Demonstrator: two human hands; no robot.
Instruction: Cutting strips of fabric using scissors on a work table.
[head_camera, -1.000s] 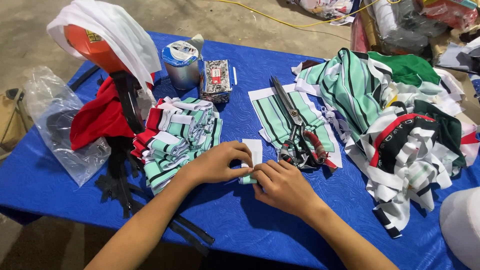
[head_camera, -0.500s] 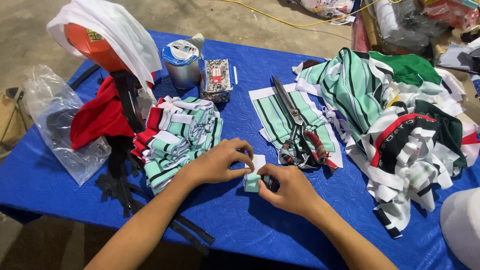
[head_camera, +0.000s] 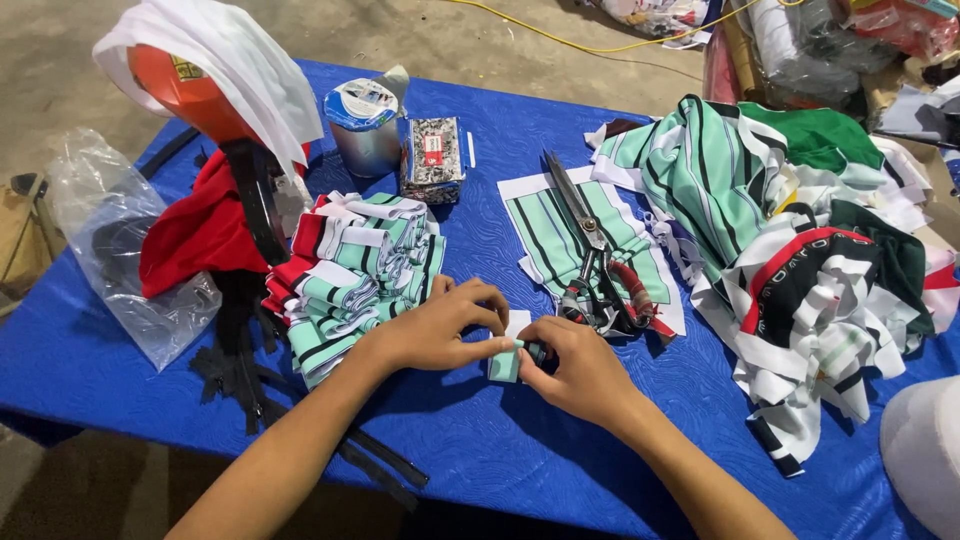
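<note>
Taking the scissors (head_camera: 600, 270) as landmark: bare blue counter (head_camera: 500, 450) lies open just below them and toward the near edge. Left of them a stack of folded striped pieces (head_camera: 350, 280) blocks the way. Right of them a fabric heap (head_camera: 790, 250) crowds in. Behind them stand a can (head_camera: 363, 125) and a small box (head_camera: 431, 158).
</note>
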